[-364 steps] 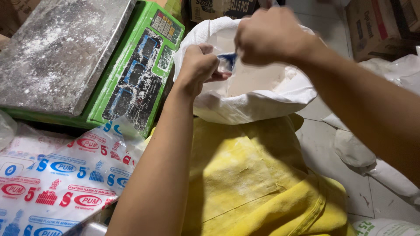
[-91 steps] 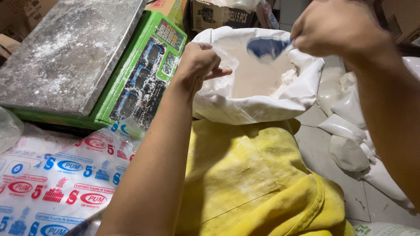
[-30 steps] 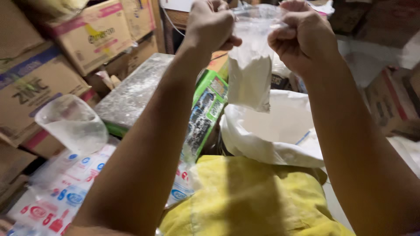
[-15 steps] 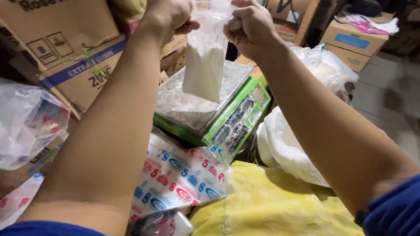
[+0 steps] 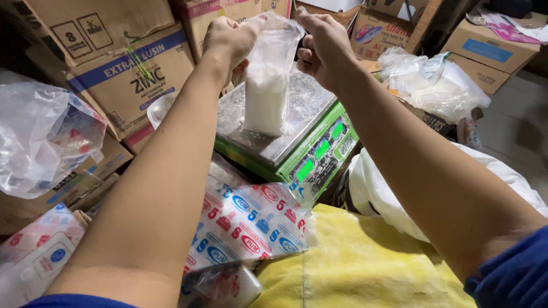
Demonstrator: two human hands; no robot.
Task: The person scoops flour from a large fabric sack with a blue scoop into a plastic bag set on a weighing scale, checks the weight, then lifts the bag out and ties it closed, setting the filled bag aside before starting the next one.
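Note:
A small clear plastic bag point(image 5: 267, 94) part-filled with white powder stands on the steel pan of a green digital scale point(image 5: 313, 161). My left hand point(image 5: 229, 39) pinches the bag's top edge on the left side. On the right side my right hand point(image 5: 323, 43) grips the same top edge. Both hands hold the bag upright above the pan. The scale's display glows green on its front face.
Cardboard boxes point(image 5: 117, 74) are stacked behind and to the left. A clear bag point(image 5: 43, 137) bulges at the left. Printed plastic packets point(image 5: 251, 228) lie in front of the scale, a yellow sack point(image 5: 365, 265) below, and a white open sack point(image 5: 394, 199) at the right.
Both hands have lowered the powder bag from the air onto the scale pan. The view has swung left from the white sack to the scale.

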